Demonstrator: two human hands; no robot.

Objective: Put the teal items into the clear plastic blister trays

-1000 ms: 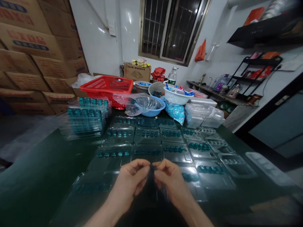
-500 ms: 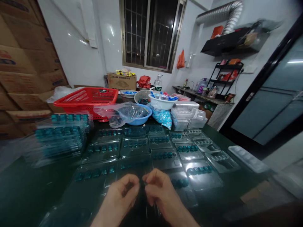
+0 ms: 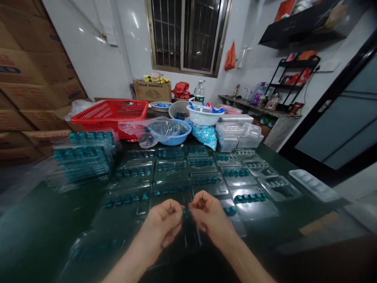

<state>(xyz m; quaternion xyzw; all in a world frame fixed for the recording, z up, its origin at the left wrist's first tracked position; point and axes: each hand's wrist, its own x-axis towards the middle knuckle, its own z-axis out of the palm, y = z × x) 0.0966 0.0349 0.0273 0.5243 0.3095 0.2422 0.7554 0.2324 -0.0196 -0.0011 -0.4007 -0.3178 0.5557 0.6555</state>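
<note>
Between my fingertips sits a small, shiny teal piece (image 3: 186, 212), partly covered by my fingers. My left hand (image 3: 162, 225) pinches it from one side. On the other side, the thumb and curled fingers of my right hand (image 3: 211, 217) close on it. Around both hands lie rows of clear plastic trays (image 3: 172, 188), many with a line of teal blocks in moulded pockets. Just beyond my right hand, one tray holds teal blocks (image 3: 231, 211) partly hidden by that hand. A further tray (image 3: 250, 198) to the right carries a full row.
Stacked filled trays (image 3: 84, 159) stand at the left. Behind are a red basket (image 3: 112, 114), a blue basin (image 3: 173, 137) under plastic film, a white basin (image 3: 204, 117) and stacked clear packaging (image 3: 235, 133). A white moulded tray (image 3: 313, 184) lies at the right edge.
The view has tipped down and shifted slightly. My hands have risen in the picture, and the teal piece between the fingertips now shows more plainly.
</note>
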